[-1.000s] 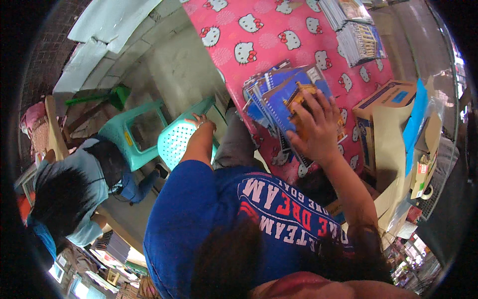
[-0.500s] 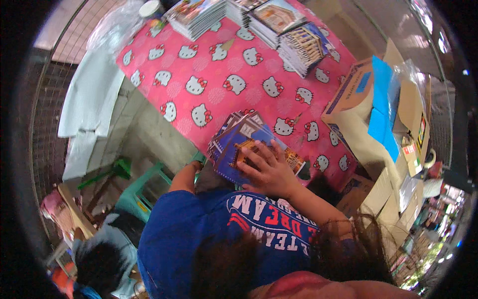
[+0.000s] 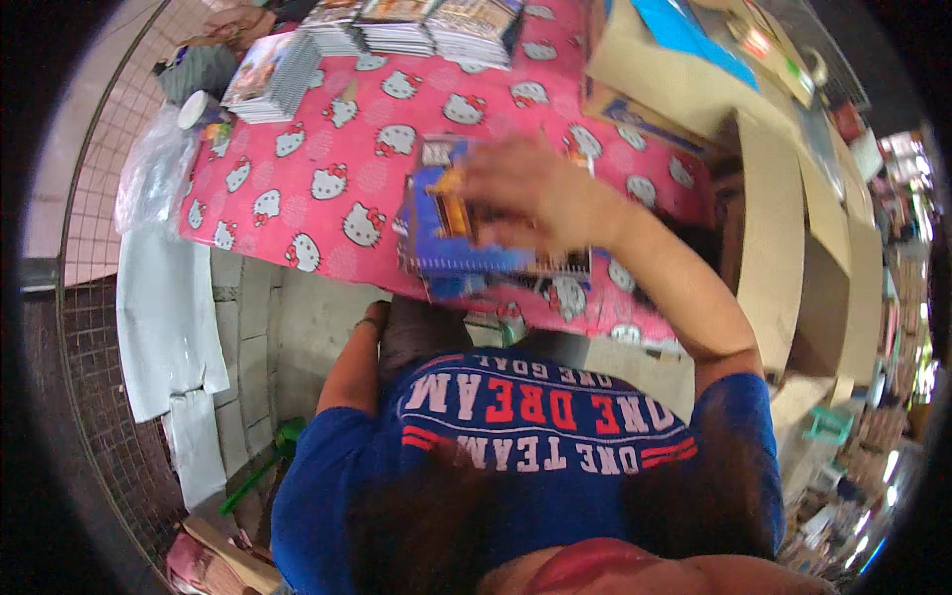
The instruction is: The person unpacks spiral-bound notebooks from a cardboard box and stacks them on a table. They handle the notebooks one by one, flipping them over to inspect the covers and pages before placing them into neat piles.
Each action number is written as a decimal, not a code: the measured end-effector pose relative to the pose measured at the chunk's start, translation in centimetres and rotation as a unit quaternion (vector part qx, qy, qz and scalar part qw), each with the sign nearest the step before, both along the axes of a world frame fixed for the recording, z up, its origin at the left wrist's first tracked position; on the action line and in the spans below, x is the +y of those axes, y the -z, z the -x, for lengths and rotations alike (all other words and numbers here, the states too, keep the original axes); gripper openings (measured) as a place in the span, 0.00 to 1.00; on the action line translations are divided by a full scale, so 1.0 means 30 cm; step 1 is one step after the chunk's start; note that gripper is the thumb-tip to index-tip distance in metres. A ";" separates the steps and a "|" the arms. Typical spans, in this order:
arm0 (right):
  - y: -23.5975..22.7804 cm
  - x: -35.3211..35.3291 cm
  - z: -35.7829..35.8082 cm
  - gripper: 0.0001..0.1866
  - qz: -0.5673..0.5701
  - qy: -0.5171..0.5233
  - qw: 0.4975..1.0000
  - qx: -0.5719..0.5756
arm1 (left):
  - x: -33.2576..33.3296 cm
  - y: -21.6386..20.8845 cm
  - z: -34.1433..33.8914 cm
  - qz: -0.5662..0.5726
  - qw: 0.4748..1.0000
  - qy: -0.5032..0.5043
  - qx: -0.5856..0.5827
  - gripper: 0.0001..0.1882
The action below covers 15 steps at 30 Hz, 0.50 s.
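A small pile of spiral-bound booklets with blue picture covers lies at the near edge of the pink cat-print tablecloth. Over the top booklet is my right hand, blurred by motion, its fingers stretched out and apart; it seems to hold nothing. Whether it touches the cover cannot be made out. My left hand is low at the table's near edge, beside my dark-clothed leg. Its fingers are hidden.
Several stacks of similar booklets stand along the far side, one stack farther left beside a white-lidded container. Open cardboard boxes crowd the right. Bubble wrap hangs on the left.
The view has swung, so the table looks straighter and the stacks sit farther left. My right hand, resting flat on the top booklet before, is now blurred over it. My left hand stays low.
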State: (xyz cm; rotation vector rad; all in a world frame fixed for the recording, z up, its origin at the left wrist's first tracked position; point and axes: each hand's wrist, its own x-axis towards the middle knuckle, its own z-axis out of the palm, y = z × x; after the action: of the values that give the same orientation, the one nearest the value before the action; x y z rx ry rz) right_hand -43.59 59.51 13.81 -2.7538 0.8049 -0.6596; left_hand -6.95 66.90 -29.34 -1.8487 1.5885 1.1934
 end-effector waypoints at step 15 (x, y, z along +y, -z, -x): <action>0.694 0.564 0.680 0.20 0.008 0.784 0.602 0.154 | 0.005 -1.186 0.144 0.560 0.709 -0.027 0.429 0.08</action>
State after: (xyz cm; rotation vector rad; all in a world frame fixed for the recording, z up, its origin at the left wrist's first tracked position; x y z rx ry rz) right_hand -63.98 76.43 -7.02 -1.3445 3.1923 -0.2462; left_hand -11.27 67.04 6.25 -1.9907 3.3899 1.3013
